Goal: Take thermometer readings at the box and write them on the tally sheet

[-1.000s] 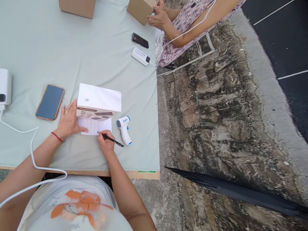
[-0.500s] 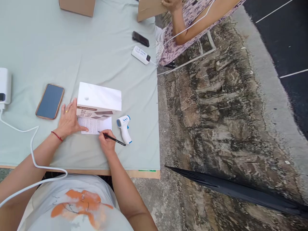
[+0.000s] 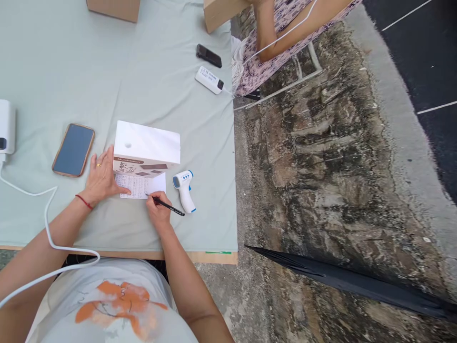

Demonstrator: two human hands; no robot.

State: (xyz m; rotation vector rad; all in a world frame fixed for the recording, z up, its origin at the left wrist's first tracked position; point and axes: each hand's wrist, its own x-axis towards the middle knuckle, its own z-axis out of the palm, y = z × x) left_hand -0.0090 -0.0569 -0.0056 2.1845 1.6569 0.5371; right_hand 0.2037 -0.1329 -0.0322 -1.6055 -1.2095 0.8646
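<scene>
My right hand (image 3: pixel 158 207) grips a black pen (image 3: pixel 170 207), its tip on a small white paper (image 3: pixel 137 186) covered in rows of writing on its left part. My left hand (image 3: pixel 103 177) lies with fingers spread, the thumb resting on the paper's left side and the fingers along the left side of a white box (image 3: pixel 148 143). That box has a brown strip and printing on its near face and stands over the paper's far edge. To the right of the pen lies a white and blue infrared thermometer (image 3: pixel 184 190).
A smartphone (image 3: pixel 74 149) lies left of the box. A white power bank (image 3: pixel 7 126) with a cable is at the far left. Further back are a black device (image 3: pixel 209 55), another white power bank (image 3: pixel 209 80) and a cardboard box (image 3: pixel 113 9). A co-worker's arm (image 3: pixel 266 33) reaches a second carton (image 3: pixel 223 12).
The pen has tilted slightly while its tip stays on the paper. At the top right, the co-worker's hand and carton have shifted. My left hand stays in place.
</scene>
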